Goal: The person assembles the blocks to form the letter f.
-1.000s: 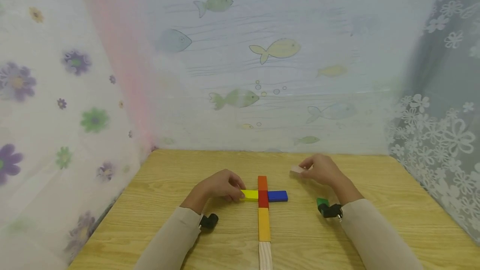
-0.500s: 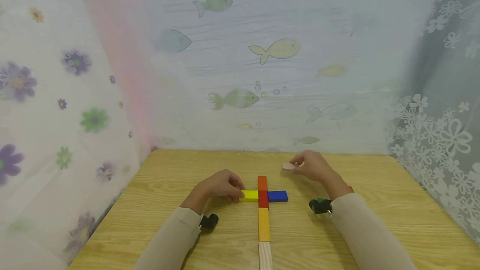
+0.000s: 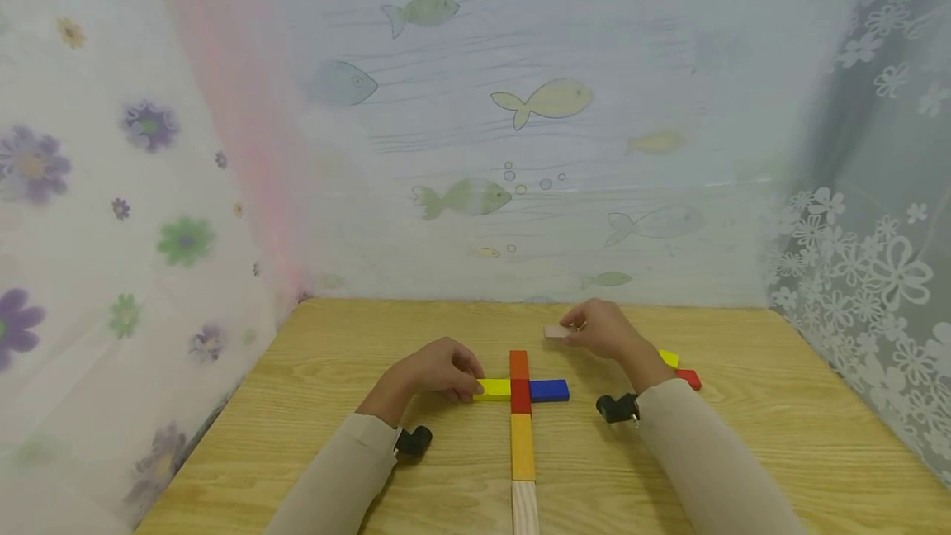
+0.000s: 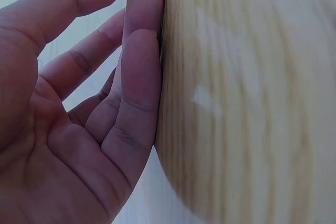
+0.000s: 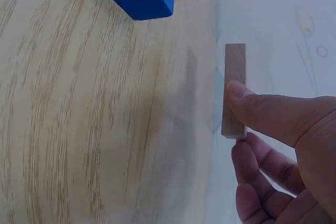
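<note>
In the head view my left hand (image 3: pixel 446 371) pinches the outer end of a yellow block (image 3: pixel 494 390), which lies flat on the table. The block's other end meets a dark red block (image 3: pixel 521 396). A blue block (image 3: pixel 549 390) extends from the red one's right side, and an orange block (image 3: pixel 518 364) sits beyond it. Toward me run an amber block (image 3: pixel 523 447) and a pale wooden block (image 3: pixel 525 507). My right hand (image 3: pixel 603 330) holds a small plain wooden block (image 5: pixel 234 64) between thumb and fingers, raised above the table, right of the orange block's far end.
Another yellow block (image 3: pixel 669 358) and a red block (image 3: pixel 688 379) lie by my right forearm, partly covered by it. A fish-patterned curtain (image 3: pixel 461 271) hangs along the table's far edge. Each wrist carries a black camera (image 3: pixel 617 408).
My right hand has moved left with the plain wooden block, toward the orange block. Loose yellow and red blocks show beside the forearm, while a green one is now hidden. The left hand stays put.
</note>
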`<state>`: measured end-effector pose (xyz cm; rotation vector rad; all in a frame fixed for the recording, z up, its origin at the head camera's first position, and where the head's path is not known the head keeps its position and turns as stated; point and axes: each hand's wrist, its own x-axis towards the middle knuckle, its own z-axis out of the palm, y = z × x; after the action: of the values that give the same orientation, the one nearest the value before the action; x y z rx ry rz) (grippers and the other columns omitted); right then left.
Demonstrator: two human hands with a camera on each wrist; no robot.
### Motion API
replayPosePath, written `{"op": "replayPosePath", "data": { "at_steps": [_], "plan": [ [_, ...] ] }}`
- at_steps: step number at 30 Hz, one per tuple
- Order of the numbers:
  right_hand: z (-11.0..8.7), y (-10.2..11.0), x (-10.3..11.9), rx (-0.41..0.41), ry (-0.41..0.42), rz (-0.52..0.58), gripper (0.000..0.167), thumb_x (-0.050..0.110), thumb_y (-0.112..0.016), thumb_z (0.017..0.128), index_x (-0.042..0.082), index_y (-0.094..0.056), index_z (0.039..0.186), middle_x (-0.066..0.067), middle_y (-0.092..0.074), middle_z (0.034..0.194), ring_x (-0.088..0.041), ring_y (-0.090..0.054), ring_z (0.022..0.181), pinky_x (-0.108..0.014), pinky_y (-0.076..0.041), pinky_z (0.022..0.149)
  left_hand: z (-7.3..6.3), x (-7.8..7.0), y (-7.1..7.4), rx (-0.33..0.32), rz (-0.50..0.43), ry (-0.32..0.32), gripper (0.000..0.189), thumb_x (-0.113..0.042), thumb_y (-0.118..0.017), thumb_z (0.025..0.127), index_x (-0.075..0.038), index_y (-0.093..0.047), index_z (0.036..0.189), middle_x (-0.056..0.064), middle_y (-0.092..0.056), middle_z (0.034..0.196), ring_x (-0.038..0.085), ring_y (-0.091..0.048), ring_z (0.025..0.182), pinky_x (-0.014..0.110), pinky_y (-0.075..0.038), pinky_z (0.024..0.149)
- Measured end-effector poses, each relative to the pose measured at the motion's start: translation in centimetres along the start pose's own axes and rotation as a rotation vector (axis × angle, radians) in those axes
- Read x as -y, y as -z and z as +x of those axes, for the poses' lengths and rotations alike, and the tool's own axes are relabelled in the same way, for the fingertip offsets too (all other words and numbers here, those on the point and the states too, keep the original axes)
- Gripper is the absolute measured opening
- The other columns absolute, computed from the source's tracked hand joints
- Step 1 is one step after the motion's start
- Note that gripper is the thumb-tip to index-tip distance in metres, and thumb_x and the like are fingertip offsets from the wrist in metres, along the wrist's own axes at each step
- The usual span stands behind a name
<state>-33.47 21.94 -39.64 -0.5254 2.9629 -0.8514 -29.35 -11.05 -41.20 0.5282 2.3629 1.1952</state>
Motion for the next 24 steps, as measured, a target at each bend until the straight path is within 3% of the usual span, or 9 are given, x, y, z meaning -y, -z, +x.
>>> {"op": "replayPosePath", "data": {
  "at_steps": [24],
  "plan": [
    [2.5,-2.3,1.0,0.022,0.011,-0.003,0.028,0.012,-0.083,0.085,0.006,-0.080,0.113,-0.011,-0.077,0.114,-0.030,-0.070,0.110,-0.048,-0.056,0.098,0.1,0.1,0.0,0.004,0.001,-0.015,0.020,-0.016,-0.082,0.088,-0.006,-0.078,0.104,0.004,-0.077,0.086,0.019,-0.074,0.074,0.035,-0.064,0.072]
  ]
}}
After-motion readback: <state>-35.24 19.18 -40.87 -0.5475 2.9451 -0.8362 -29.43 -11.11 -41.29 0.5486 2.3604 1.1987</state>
